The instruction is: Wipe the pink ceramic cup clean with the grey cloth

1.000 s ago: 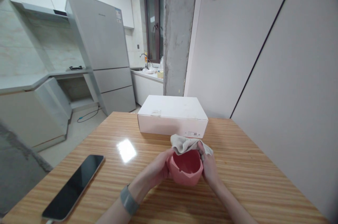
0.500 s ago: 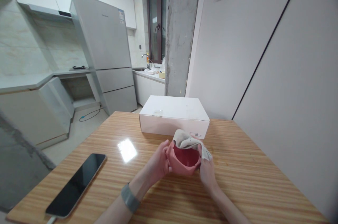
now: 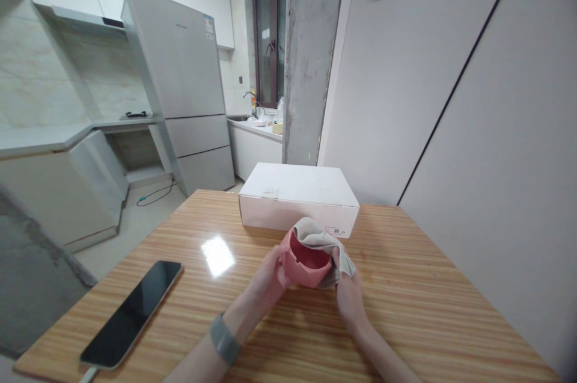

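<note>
A pink ashtray-like bowl (image 3: 303,273) with a notched rim is tilted so that its hollow faces me, above the wooden table. My left hand (image 3: 273,270) grips it by its left side, fingers closed round the edge. In my right hand (image 3: 348,293) is a light grey cloth (image 3: 315,235), pressed against the bowl's right side and draped over its far rim. Part of the cloth hangs behind the bowl, and some of my right fingers are hidden by it. A grey band (image 3: 224,338) is round my left wrist.
Just beyond my hands a white cardboard box (image 3: 300,184) lies on the wooden table (image 3: 428,299). A black-screened phone (image 3: 133,314) with a white cable rests at the left. Behind stand a fridge (image 3: 180,64), a sink counter and a concrete pillar (image 3: 309,58).
The bowl has turned and shifted slightly left and up in my left hand. My right hand with the cloth has slid round the bowl's right side, and more cloth shows beneath it.
</note>
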{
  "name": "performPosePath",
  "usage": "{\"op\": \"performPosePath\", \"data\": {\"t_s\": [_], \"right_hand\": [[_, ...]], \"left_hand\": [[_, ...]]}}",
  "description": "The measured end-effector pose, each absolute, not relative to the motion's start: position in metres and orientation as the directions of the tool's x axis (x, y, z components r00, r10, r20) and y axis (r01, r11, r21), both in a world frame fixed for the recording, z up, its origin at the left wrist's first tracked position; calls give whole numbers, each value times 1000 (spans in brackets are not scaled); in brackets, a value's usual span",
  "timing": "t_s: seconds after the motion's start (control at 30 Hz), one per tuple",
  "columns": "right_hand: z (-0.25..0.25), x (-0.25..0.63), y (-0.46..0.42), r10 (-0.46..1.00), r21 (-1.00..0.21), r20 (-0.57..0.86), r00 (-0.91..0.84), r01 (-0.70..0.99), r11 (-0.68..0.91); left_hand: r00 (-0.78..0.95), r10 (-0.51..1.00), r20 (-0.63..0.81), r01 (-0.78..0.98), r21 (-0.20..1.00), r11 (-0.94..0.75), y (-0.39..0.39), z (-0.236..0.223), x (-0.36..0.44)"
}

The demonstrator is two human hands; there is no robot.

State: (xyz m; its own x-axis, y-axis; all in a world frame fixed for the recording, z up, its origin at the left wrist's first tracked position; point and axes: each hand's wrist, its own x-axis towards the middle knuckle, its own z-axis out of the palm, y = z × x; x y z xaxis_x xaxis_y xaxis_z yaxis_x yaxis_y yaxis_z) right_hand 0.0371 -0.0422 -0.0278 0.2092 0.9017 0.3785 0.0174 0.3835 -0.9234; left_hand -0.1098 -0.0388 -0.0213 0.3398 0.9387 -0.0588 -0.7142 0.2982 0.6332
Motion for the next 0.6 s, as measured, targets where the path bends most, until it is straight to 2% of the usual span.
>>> {"op": "performPosePath", "data": {"t_s": [0.1,0.27,0.43,0.53,0.6], "right_hand": [[-31,35,-45,901,-920,372,223,-37,389],[-27,43,-44,930,-943,286,232,-107,317],[-25,51,-38,943,-972,182,280,-95,216],[-27,50,-36,941,-971,198,274,-73,226],[-30,48,-37,935,-964,247,255,-33,264]], "left_hand": [[403,915,-26,-670,673,314,-43,-21,-113],[541,828,-149,-529,705,472,-45,-31,-115],[597,772,-218,-399,755,521,-42,-36,-114],[549,809,-209,-433,757,490,-41,-32,-113],[505,852,-141,-518,740,429,-42,-26,-112]]}}
